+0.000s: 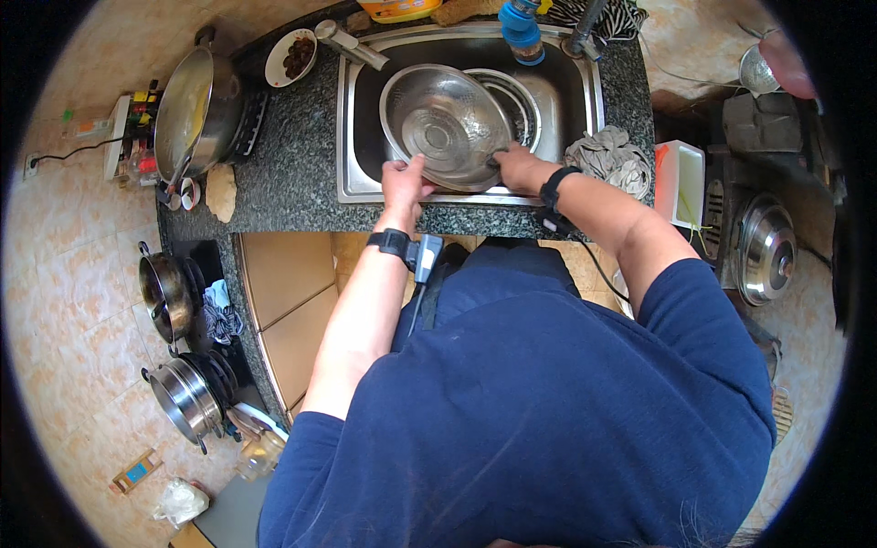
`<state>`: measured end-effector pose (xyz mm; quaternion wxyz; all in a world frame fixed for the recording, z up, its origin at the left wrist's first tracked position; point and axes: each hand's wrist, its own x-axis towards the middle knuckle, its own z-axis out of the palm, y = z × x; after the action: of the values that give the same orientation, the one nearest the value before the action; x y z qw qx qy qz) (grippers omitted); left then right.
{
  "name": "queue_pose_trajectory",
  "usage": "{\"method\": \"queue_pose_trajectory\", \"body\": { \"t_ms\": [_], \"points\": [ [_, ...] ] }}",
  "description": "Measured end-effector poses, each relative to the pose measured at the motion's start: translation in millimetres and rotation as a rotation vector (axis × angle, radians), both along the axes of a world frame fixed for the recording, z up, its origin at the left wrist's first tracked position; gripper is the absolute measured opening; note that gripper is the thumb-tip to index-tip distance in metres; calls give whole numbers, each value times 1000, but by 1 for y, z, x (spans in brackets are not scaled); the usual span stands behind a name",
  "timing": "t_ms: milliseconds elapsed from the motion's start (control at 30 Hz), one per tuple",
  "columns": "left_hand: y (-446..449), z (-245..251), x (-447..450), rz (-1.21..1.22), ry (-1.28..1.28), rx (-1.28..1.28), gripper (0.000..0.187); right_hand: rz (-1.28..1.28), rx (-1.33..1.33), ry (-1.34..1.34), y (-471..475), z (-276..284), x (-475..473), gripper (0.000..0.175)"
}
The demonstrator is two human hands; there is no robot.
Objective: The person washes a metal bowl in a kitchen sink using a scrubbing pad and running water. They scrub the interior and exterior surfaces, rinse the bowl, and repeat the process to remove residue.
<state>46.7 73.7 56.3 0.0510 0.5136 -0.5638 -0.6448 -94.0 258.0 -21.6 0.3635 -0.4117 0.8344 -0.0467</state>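
Observation:
A round stainless steel basin (449,130) is held tilted over the steel sink (562,130). My left hand (403,183) grips its near left rim, thumb on the inside. On the right, my right hand (524,168) holds the rim, with something small and dark at the fingertips that I cannot make out. A second round metal vessel (533,103) lies in the sink, partly hidden behind the basin. Above the sink's far edge is a blue tap filter (522,34). The metal faucet handle (353,46) reaches over the sink's far left corner.
A crumpled grey cloth (608,159) lies right of the sink. On the granite counter (294,151) to the left stand a white bowl (291,58) with dark food and a large steel pan (199,113). A white container (682,183) and a lidded pot (767,248) are at the right.

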Motion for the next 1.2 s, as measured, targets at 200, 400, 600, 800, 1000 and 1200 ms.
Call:
{"method": "queue_pose_trajectory", "body": {
  "t_ms": [200, 400, 600, 800, 1000, 1200],
  "points": [
    [32, 6, -10, -257, 81, -363, 27, -26, -53, -231, -34, -1, 8, 55],
    [28, -8, -3, -481, -116, -684, 19, -11, 113, 70, -26, -20, -20, 68],
    [12, -49, 10, -522, -301, -764, 21, 62, 139, -235, -57, -32, -41, 60],
    [9, -39, 2, -54, -8, -89, 15, 177, -127, -595, -80, -14, -9, 56],
    [-30, 2, -21, 4, 36, -8, 21, 315, 85, -474, -54, -4, -43, 47],
    [-14, -12, -7, -76, 13, -193, 18, 315, -56, -642, -73, -3, -21, 51]
  ]
}}
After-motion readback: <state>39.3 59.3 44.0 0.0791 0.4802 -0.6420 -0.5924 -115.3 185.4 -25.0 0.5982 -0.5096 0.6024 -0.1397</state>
